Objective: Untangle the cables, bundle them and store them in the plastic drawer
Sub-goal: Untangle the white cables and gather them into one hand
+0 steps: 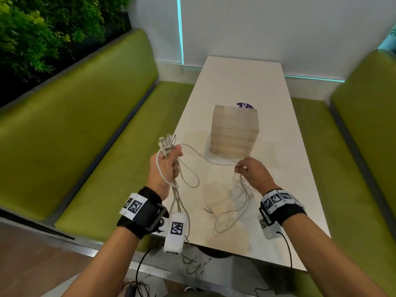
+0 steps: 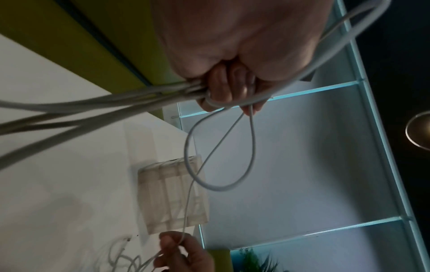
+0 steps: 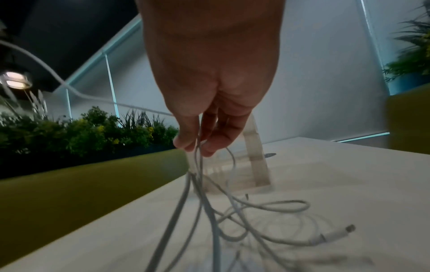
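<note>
Several white cables (image 1: 188,168) run between my two hands over the white table (image 1: 246,86). My left hand (image 1: 166,161) grips a bunch of them in a fist (image 2: 232,92), with the plug ends (image 1: 168,141) sticking up above the fingers. A loop (image 2: 218,156) hangs below it. My right hand (image 1: 246,168) pinches a few strands (image 3: 197,147) above a loose tangle (image 1: 229,213) lying on the table, one plug (image 3: 337,234) lying free. The translucent plastic drawer unit (image 1: 234,130) stands behind both hands, all drawers closed.
Green benches (image 1: 90,136) flank the table on both sides, with a plant wall (image 1: 42,28) at the left. A purple round sticker (image 1: 245,105) peeks out behind the drawer unit. Some cable hangs off the table's near edge (image 1: 192,266).
</note>
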Demonstrator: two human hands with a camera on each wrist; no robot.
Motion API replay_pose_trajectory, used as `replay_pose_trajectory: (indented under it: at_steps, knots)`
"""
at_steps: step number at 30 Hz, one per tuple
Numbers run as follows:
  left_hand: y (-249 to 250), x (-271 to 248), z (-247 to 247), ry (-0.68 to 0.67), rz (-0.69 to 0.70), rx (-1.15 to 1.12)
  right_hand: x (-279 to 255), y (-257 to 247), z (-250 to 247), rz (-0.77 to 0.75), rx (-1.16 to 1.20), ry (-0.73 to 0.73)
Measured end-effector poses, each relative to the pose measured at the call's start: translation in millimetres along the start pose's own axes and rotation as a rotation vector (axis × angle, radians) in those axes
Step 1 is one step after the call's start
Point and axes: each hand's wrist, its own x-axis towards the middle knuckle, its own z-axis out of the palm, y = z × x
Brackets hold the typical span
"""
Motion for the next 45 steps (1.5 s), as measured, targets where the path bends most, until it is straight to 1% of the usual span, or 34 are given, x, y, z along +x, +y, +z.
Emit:
replay_pose_trajectory:
  at_steps: [5,7,10,14,17,18,19,21,23,25,29,32,34,36,38,40,43,45]
  knots:
    - [-11.0,-4.3,3.5,-0.029,-0.045,0.124,0.3,-18.2,-11.5,-0.086,0.155,0.120]
    - [-16.8,-8.4,9.3,-0.053,-0.080,0.176,0.8,-25.4,-19.2,-0.116,0.207,0.128]
    - [-21.7,-15.7,18.7,-0.076,-0.120,0.187,0.5,-32.0,-29.6,-0.121,0.221,0.142]
    - [-20.2,-20.3,24.1,-0.110,-0.119,0.170,-4.9,-29.4,-39.5,-0.083,0.230,0.226]
    - [-21.2,-17.7,20.3,-0.091,-0.120,0.165,-7.8,-28.3,-46.8,-0.151,0.220,0.303]
    - [-21.4,-17.1,19.7,-0.085,-0.126,0.159,-8.1,-29.1,-49.4,-0.155,0.247,0.307]
    - [-20.9,-17.3,20.0,-0.089,-0.134,0.150,-9.1,-31.4,-52.4,-0.139,0.313,0.280]
    - [-21.5,-16.9,23.9,-0.109,-0.146,0.156,-11.9,-39.4,-56.0,-0.124,0.454,0.160]
    - [-24.1,-15.9,30.7,-0.120,-0.132,0.199,-17.1,-52.1,-54.7,-0.172,0.461,0.021]
    - [-30.0,-14.0,38.2,-0.126,-0.084,0.256,-20.8,-64.5,-49.5,-0.227,0.432,-0.066]
    - [-39.1,-15.5,49.4,-0.154,-0.004,0.343,-22.8,-80.3,-43.1,-0.233,0.479,-0.150]
    - [-40.8,-16.8,51.1,-0.140,0.027,0.334,-22.3,-84.8,-43.2,-0.258,0.490,-0.178]
    - [-37.8,-18.1,50.8,-0.098,-0.008,0.276,-22.2,-84.3,-44.3,-0.258,0.502,-0.202]
    - [-34.9,-18.1,50.5,-0.075,-0.094,0.176,-23.1,-83.3,-42.7,-0.253,0.509,-0.255]
    - [-30.3,-16.2,49.5,-0.043,-0.155,0.045,-24.7,-82.7,-37.9,-0.255,0.451,-0.306]
    - [-25.7,-13.5,48.1,-0.014,-0.172,-0.026,-24.1,-78.6,-30.5,-0.262,0.365,-0.323]
    - [-17.4,-13.5,44.2,-0.016,-0.139,-0.032,-16.6,-59.4,-19.4,-0.243,0.146,-0.292]
    - [-12.7,-13.4,37.3,-0.019,-0.108,-0.034,-12.4,-38.5,-15.6,-0.161,0.012,-0.270]
